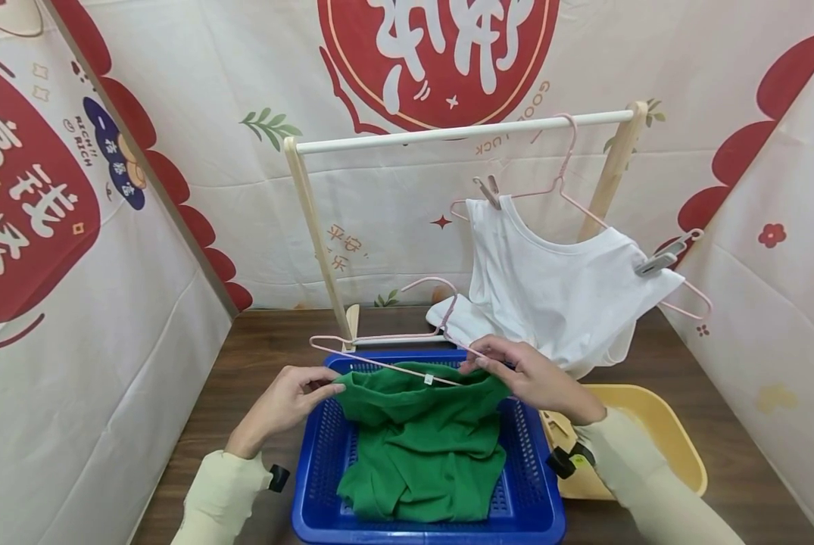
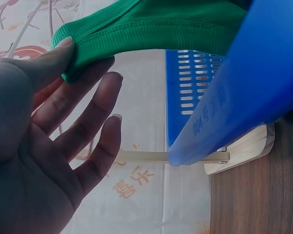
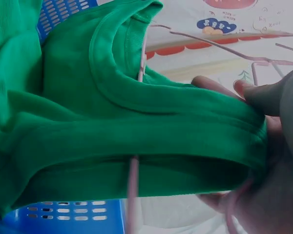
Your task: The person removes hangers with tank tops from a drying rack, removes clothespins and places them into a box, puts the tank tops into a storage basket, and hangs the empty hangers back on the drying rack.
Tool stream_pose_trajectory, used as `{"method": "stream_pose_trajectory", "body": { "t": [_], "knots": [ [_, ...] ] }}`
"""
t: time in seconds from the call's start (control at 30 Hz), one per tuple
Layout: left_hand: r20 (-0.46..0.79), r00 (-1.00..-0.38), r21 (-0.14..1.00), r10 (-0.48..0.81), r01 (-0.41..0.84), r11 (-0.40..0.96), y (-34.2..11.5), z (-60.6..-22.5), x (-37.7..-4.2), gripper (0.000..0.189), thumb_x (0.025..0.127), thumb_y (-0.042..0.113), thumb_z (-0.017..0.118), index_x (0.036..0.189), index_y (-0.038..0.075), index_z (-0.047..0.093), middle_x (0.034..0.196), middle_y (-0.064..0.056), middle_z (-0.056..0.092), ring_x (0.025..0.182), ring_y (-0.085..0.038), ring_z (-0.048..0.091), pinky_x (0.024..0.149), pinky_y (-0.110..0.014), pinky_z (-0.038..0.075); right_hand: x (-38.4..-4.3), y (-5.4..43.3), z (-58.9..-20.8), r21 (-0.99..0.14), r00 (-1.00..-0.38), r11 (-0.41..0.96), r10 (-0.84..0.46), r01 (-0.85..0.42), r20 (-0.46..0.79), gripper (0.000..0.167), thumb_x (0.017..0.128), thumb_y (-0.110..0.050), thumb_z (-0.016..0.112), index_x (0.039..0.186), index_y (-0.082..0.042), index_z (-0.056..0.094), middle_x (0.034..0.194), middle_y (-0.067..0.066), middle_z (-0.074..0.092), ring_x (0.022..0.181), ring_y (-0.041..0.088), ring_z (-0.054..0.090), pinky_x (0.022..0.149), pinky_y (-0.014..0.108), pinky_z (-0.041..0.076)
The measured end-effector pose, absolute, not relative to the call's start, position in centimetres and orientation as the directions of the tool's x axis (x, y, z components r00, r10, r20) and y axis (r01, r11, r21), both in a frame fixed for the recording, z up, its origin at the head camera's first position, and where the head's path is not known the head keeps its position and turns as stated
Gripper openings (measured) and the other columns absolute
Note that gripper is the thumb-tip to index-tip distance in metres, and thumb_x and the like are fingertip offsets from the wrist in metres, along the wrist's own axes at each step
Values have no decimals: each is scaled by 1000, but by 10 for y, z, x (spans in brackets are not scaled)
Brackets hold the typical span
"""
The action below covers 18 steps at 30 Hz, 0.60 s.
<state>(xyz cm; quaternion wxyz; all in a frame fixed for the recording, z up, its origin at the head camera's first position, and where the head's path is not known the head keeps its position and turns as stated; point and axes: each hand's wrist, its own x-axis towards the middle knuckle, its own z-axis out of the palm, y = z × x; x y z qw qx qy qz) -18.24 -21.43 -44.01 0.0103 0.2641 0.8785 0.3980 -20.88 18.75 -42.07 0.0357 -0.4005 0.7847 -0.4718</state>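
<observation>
A green tank top [image 1: 423,446] is held up by its shoulders over the blue basket [image 1: 301,484], its lower part bunched inside. My left hand [image 1: 296,395] pinches one shoulder strap between thumb and index finger, other fingers loosely bent in the left wrist view. At the opposite strap, my right hand [image 1: 532,378] grips the green cloth. A pink hanger [image 1: 456,301] lies partly inside the top, hook upward; its left end sticks out above the neckline. In the right wrist view, the hanger wire [image 3: 133,187] also comes out through the armhole. A small white tag [image 1: 428,379] shows at the neckline.
Behind the basket stands a rack with a white rail [image 1: 407,138]. On it hangs a white tank top [image 1: 550,280] on another pink hanger, with grey clips [image 1: 657,263] at its shoulders. A yellow tray [image 1: 682,454] sits right of the basket, partly under my right forearm.
</observation>
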Motion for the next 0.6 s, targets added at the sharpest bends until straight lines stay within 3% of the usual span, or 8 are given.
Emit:
{"method": "stream_pose_trajectory", "body": {
  "t": [0.2,0.43,0.6],
  "knots": [
    [186,-859,692,478,460,557,-214,-441,-181,13,97,28,64,105,22,74,91,10,70,72,-18,62,65,-27,53,-206,182,-416,-777,-632,198,-712,-598,305,21,104,-1,43,121,-3,56,109,13,74,106,18,69,96,23,49],
    [166,-848,696,504,462,549,-215,-441,-179,12,97,28,65,103,23,74,87,9,69,70,-12,59,63,-26,51,-202,173,-407,-801,-621,164,-725,-576,297,19,104,-2,44,120,-7,55,112,13,73,108,18,68,95,23,50],
    [139,-833,707,536,462,536,-217,-442,-178,12,97,26,64,104,23,74,86,-1,69,72,-9,58,65,-24,51,-200,168,-403,-815,-609,133,-734,-564,302,19,104,-2,43,118,-10,52,112,10,73,108,20,69,94,23,49]
  ]
}}
